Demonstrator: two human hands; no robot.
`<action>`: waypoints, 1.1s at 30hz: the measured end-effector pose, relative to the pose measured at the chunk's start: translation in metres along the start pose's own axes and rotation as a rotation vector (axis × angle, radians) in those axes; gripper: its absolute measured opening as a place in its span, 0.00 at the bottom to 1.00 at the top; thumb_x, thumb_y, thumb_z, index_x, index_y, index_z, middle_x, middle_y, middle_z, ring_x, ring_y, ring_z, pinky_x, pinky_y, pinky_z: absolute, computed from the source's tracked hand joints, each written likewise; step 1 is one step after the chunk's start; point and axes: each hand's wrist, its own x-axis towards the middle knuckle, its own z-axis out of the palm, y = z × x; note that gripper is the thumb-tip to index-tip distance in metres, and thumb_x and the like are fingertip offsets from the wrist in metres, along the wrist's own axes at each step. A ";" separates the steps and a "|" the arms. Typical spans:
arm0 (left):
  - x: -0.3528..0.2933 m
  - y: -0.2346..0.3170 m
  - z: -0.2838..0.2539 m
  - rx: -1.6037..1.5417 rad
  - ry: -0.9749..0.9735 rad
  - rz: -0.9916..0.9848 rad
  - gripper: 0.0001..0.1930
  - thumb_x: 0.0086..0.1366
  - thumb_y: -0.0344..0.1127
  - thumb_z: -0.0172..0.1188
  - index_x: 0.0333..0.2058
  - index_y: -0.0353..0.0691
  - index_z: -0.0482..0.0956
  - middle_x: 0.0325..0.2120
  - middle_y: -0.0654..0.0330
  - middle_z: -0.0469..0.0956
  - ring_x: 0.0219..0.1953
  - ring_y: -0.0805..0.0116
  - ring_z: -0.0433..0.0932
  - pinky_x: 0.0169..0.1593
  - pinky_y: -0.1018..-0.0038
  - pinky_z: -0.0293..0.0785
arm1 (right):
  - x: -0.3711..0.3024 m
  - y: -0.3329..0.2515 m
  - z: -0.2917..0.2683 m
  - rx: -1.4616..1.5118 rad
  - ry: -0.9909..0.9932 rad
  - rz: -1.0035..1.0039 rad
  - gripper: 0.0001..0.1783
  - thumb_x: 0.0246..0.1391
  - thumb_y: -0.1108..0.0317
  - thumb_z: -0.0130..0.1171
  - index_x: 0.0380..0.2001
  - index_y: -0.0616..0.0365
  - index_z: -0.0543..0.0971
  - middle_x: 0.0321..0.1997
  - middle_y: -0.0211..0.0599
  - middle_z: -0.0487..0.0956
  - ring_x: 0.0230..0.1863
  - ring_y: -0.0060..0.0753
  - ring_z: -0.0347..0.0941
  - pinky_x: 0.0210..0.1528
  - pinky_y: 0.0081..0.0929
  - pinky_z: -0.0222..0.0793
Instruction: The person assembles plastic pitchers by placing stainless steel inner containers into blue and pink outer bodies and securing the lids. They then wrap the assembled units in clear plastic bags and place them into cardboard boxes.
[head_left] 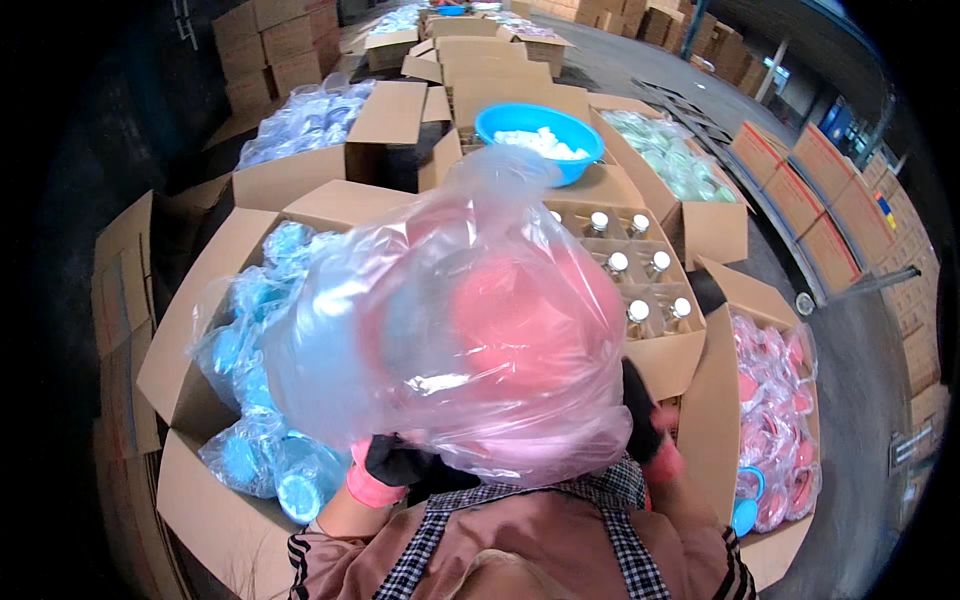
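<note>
A big clear plastic bag (470, 350) is held up in front of my chest, its top bunched and blurred. Large round pink things and something pale blue show through the film; I cannot make out their kind. My left hand (400, 465), in a black glove with a pink cuff, grips the bag's lower left edge. On the other side my right hand (645, 410), gloved the same way, holds the lower right edge. The bag hides most of the fingers. Left of it, an open carton (205, 310) holds several blue plastic-wrapped items (245, 350).
Behind the bag, a divided carton holds glass bottles (637, 312) with silvery caps, beside a blue basin (540, 120) of white pieces. An open carton of pink wrapped items (775, 420) stands at right. Cartons of green (670, 155) and purple-blue wrapped items (310, 120) stand farther off.
</note>
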 end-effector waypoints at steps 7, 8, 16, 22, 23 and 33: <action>-0.042 -0.033 -0.025 0.281 -0.057 -0.069 0.27 0.54 0.46 0.55 0.50 0.36 0.63 0.46 0.55 0.67 0.47 0.61 0.67 0.51 0.61 0.63 | -0.015 0.015 -0.007 -1.114 0.237 -0.275 0.34 0.33 0.70 0.63 0.47 0.65 0.64 0.42 0.51 0.70 0.46 0.47 0.67 0.48 0.33 0.62; -0.049 -0.037 -0.022 0.336 -0.055 -0.099 0.30 0.51 0.46 0.58 0.49 0.36 0.63 0.47 0.54 0.66 0.49 0.60 0.65 0.52 0.62 0.60 | -0.014 0.018 -0.019 -1.042 0.300 -0.213 0.30 0.34 0.71 0.61 0.45 0.65 0.67 0.38 0.51 0.73 0.43 0.48 0.70 0.46 0.33 0.64; 0.022 0.030 0.006 0.148 0.092 -0.034 0.51 0.41 0.69 0.54 0.55 0.35 0.55 0.53 0.53 0.60 0.56 0.64 0.57 0.58 0.68 0.51 | -0.026 0.026 -0.077 -0.572 0.556 -0.395 0.23 0.40 0.78 0.56 0.44 0.68 0.67 0.43 0.42 0.73 0.45 0.34 0.67 0.50 0.27 0.60; 0.047 -0.032 0.110 0.286 -0.221 0.145 0.53 0.47 0.66 0.53 0.58 0.32 0.39 0.59 0.52 0.45 0.61 0.61 0.42 0.61 0.67 0.39 | 0.013 0.009 -0.084 -0.091 0.408 -0.355 0.21 0.42 0.77 0.57 0.44 0.65 0.70 0.41 0.34 0.74 0.41 0.25 0.69 0.45 0.22 0.64; 0.035 -0.042 0.109 0.283 -0.222 0.212 0.55 0.46 0.66 0.53 0.58 0.30 0.37 0.59 0.49 0.43 0.61 0.60 0.43 0.61 0.67 0.39 | 0.020 0.013 -0.092 -0.016 0.433 -0.263 0.21 0.42 0.77 0.57 0.43 0.65 0.70 0.41 0.33 0.74 0.40 0.24 0.69 0.44 0.21 0.65; 0.014 0.046 0.048 0.317 -0.119 0.249 0.36 0.54 0.58 0.51 0.50 0.31 0.61 0.44 0.51 0.68 0.49 0.59 0.66 0.54 0.65 0.58 | 0.040 0.052 -0.074 -0.206 0.207 -0.247 0.26 0.40 0.68 0.59 0.46 0.63 0.68 0.47 0.37 0.70 0.47 0.28 0.64 0.50 0.25 0.59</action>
